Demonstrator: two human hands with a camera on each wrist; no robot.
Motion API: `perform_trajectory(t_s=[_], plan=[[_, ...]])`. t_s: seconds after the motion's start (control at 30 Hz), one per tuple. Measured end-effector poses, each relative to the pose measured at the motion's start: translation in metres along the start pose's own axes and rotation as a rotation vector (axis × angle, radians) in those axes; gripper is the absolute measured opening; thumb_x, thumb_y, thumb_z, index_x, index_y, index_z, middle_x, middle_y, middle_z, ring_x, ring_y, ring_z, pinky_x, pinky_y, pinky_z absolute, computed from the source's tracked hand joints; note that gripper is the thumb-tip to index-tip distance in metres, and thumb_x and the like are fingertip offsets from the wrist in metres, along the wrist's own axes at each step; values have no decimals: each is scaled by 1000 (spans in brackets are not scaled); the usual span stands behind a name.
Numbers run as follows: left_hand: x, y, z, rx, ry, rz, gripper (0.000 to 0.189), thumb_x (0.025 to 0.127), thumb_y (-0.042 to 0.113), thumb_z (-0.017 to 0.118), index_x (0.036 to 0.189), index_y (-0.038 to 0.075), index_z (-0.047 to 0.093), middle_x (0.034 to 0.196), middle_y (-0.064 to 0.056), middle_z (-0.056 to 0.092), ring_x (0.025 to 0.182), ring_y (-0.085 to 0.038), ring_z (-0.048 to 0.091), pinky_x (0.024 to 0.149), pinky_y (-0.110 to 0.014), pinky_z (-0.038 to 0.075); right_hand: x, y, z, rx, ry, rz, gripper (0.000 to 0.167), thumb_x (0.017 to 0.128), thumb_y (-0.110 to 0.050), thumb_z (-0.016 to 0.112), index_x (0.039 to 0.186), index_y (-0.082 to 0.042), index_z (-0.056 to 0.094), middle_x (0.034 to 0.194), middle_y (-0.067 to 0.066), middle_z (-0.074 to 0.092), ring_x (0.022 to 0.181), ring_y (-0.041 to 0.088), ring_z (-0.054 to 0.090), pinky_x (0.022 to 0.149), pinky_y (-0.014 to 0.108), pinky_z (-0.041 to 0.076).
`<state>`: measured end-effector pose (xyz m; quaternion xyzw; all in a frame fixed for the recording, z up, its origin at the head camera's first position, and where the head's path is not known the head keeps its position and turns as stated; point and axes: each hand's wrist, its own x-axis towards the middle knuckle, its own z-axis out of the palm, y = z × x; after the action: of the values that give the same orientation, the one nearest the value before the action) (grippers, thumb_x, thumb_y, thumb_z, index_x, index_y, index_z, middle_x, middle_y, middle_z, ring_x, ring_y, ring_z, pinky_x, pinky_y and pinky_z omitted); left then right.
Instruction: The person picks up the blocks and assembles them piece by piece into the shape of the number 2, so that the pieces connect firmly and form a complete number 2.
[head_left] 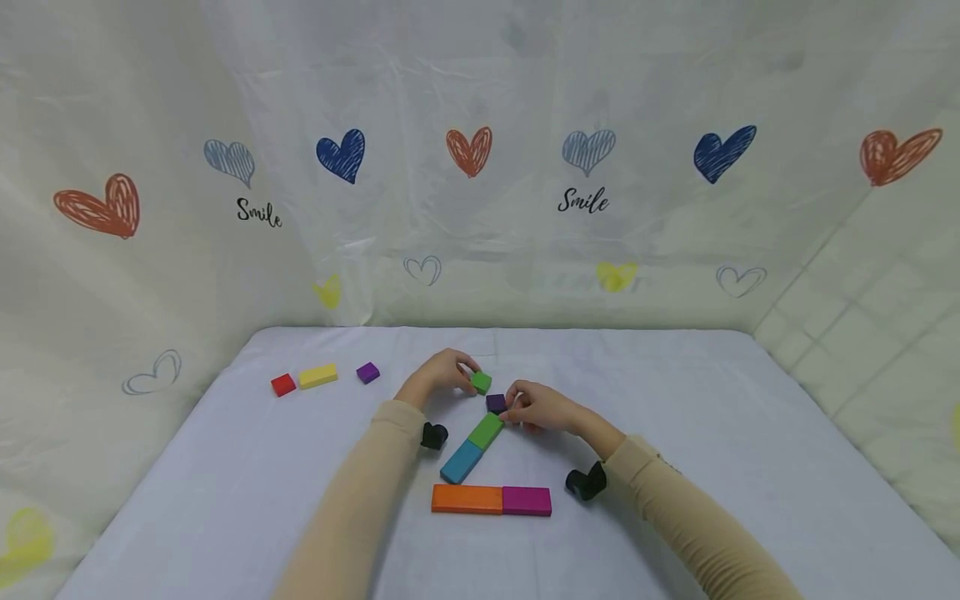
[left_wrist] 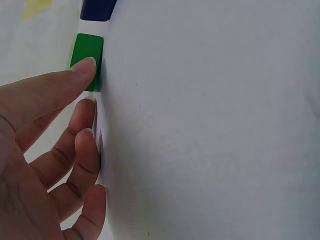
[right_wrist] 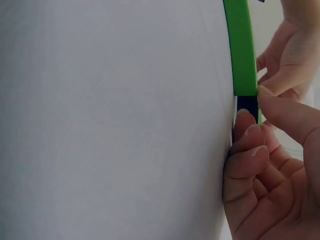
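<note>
In the head view my left hand [head_left: 444, 371] pinches a small green block [head_left: 482, 382] between thumb and fingers; the left wrist view shows the thumb lying across that green block [left_wrist: 86, 55]. My right hand [head_left: 546, 407] has curled fingertips at a dark purple block [head_left: 496, 403], with the thumb by its near edge. Just below, a longer green block [head_left: 486, 430] joins end to end with a blue block [head_left: 461, 461] in a slanting row. The right wrist view shows the right thumb at the corner of the longer green block [right_wrist: 243, 55], the dark block partly hidden by fingers.
Nearer the front, an orange block [head_left: 467, 499] and a magenta block [head_left: 527, 501] lie end to end. At the back left are a red block [head_left: 282, 384], a yellow block [head_left: 318, 376] and a purple block [head_left: 367, 372]. A white cloth [head_left: 675, 392] covers the table.
</note>
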<state>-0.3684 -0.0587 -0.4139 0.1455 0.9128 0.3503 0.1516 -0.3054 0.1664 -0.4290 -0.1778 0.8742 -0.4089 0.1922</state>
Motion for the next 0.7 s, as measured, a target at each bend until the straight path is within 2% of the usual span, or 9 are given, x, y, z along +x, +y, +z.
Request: perform_trajectory(t_s=[0.2,0.4,0.57,0.7], plan=[[1,0,1,-4,-18,0,38,85,4,81,122,9,74,104,-9,70,96,-21,61,92,-36,48,0,1,-1,-47,19,11,22,97,-24,72,104,-9,57,72,2,55,60,15,50,59,26,42],[-1,0,-1,-8,-24,-44,41,89,10,70,130,9,69,121,-11,68,98,-23,63,92,-38,49,0,1,-1,-64,26,30,23,97,-26,73,105,-10,59,69,1,54,58,14,49,58,26,42],[-2,5,1,-6,-16,-97,35,93,20,69,125,6,68,107,-8,69,96,-23,63,87,-38,50,0,1,-1,-60,24,27,23,97,-25,73,105,-8,59,69,2,54,58,15,49,57,25,41],[-2,8,4,4,-10,-129,28,95,20,71,119,6,70,103,-6,69,96,-23,61,87,-37,49,0,2,-2,-60,18,18,24,97,-25,73,106,-8,59,69,2,55,59,14,49,56,25,42]])
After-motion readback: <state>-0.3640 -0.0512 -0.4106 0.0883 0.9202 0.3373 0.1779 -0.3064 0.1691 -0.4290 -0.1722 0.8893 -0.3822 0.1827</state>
